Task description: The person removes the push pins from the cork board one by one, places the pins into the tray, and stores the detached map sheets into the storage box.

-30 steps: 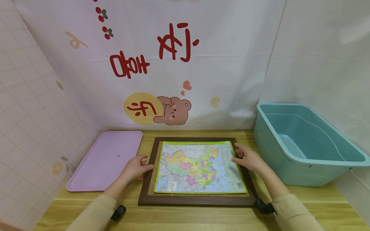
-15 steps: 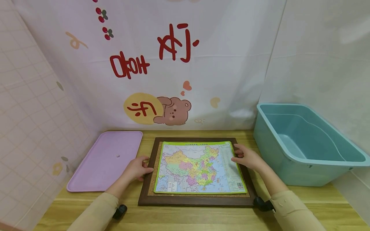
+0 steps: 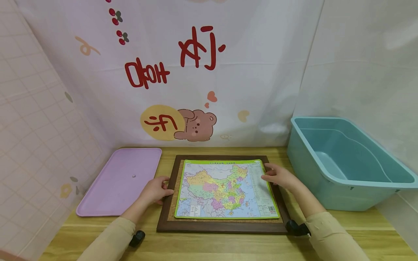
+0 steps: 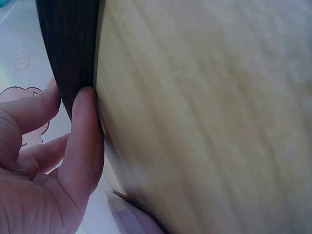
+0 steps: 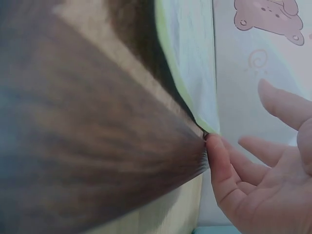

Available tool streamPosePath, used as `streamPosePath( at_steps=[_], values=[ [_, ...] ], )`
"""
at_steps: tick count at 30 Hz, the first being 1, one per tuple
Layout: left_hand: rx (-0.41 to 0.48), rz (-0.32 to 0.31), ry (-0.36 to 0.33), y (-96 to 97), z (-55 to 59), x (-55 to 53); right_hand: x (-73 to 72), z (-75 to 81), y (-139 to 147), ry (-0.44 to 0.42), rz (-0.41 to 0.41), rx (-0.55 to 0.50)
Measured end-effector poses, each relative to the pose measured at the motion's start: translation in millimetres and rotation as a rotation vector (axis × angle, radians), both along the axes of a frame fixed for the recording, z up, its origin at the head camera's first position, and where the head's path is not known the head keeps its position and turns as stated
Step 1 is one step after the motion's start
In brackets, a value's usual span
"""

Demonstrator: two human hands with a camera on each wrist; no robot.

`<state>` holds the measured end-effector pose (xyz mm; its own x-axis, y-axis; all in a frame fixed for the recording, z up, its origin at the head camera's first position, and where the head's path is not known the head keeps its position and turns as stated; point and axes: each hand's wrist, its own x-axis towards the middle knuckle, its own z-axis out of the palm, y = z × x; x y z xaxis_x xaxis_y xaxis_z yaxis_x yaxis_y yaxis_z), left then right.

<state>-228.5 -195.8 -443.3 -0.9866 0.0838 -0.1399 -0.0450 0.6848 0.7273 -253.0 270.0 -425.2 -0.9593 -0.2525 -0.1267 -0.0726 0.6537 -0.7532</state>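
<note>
A cork board [image 3: 172, 214] with a dark brown wooden frame [image 3: 225, 227] lies flat on the table. On it rests a map [image 3: 215, 195] with a green border, which bears a multicoloured map of China. My left hand [image 3: 154, 190] pinches the frame's left edge, fingers along its outer side and thumb over the top; the left wrist view shows the frame strip [image 4: 70, 44] between them. My right hand [image 3: 281, 177] is at the right edge, thumb over the map's margin. In the right wrist view, a fingertip touches near the frame's edge, with the thumb [image 5: 282, 102] raised clear.
To the left lies a lilac tray [image 3: 121, 181]. A teal plastic tub [image 3: 339, 192] stands on the right, close to my right forearm. Behind the wooden table [image 3: 215, 246] hangs a white cloth [image 3: 254, 90] printed with red characters and a bear.
My left hand has shifted slightly to the right against the frame. The right fingers have moved only a little; board and map hold their place.
</note>
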Motion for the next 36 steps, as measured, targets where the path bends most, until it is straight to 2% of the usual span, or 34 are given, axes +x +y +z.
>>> streamPosePath(
  at_steps=[10,14,23,36],
  values=[
    [0.006,0.005,0.003,1.1,1.7,-0.4,-2.3,0.4,1.3,-0.132,-0.143,-0.208],
    [0.008,0.005,0.006,1.0,1.8,0.0,-1.2,2.9,1.3,-0.178,-0.166,-0.233],
    [0.003,-0.003,0.015,0.4,1.4,1.0,1.2,6.6,0.1,-0.229,-0.175,-0.271],
    [-0.007,0.000,0.009,0.9,2.9,2.1,3.6,0.6,-5.5,-0.233,-0.171,-0.317]
  ],
)
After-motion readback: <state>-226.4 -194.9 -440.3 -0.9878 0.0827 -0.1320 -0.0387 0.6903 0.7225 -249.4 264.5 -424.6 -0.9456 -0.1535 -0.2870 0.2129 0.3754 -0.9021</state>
